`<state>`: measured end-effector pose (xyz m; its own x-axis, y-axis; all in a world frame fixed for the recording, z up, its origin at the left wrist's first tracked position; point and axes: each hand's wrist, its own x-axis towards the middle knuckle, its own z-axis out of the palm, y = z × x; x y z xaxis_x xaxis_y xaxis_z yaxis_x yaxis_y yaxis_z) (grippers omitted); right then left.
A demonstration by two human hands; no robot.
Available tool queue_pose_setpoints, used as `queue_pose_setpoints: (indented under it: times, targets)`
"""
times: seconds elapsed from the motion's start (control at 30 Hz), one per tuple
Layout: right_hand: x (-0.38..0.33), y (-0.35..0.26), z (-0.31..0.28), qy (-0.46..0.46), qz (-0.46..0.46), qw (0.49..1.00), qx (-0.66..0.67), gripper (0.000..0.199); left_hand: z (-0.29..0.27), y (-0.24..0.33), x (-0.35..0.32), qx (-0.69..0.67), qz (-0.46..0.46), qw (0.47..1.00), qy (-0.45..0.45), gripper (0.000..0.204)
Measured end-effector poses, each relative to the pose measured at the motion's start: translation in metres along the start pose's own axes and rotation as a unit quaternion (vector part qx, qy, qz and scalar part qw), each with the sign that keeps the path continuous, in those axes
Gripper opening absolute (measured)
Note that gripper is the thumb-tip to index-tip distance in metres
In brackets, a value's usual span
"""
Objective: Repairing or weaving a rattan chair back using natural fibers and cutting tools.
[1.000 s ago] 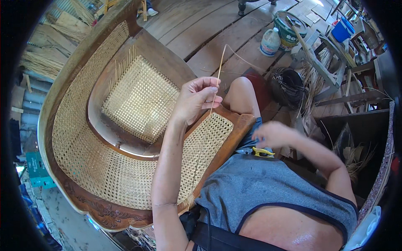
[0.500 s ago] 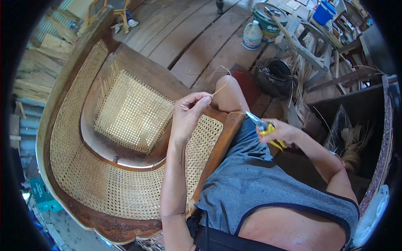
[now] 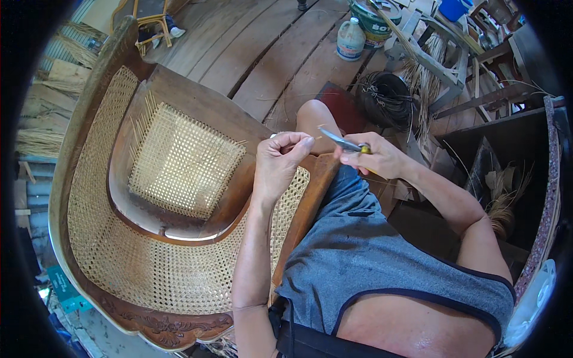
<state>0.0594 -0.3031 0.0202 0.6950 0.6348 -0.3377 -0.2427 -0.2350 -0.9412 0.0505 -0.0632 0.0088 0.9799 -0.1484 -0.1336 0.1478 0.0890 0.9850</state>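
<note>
My left hand [image 3: 276, 164] is closed in a pinch on a thin cane strand [image 3: 319, 138], whose short tip sticks out past the fingertips. My right hand [image 3: 381, 156] grips yellow-handled pruning shears [image 3: 339, 139]. Their blades look shut, and they lie just beyond the strand's tip. Below both hands stands a carved wooden chair [image 3: 206, 98] with woven cane panels. The square seat panel [image 3: 185, 161] has loose cane ends sticking up along its far left edge and a few at its right corner. Near the blade tip a small brownish sliver shows.
A bleach-type jug [image 3: 350, 42] and a green bucket [image 3: 375, 27] stand on the plank floor. Nearer are a coil of dark wire [image 3: 387, 98] and a wooden frame [image 3: 439, 68] with hanging fibre bundles. A dark bin [image 3: 507, 143] sits at the right.
My right hand has brought the shears left and up to the strand, and the blades have closed. The strand's protruding end is now much shorter. The view has shifted slightly.
</note>
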Motion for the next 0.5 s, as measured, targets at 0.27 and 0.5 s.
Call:
queue_pose_setpoints:
  times: [0.27,0.5]
  targets:
    - [-0.045,0.051,0.044,-0.099,0.054,0.844,-0.524,0.038,-0.084,-0.037,-0.028,0.354,-0.064,0.922,0.142,0.027]
    - [-0.022,0.069,0.094,-0.081,-0.030,0.776,-0.625,0.061,-0.259,-0.057,-0.110,0.374,-0.051,0.838,0.394,0.022]
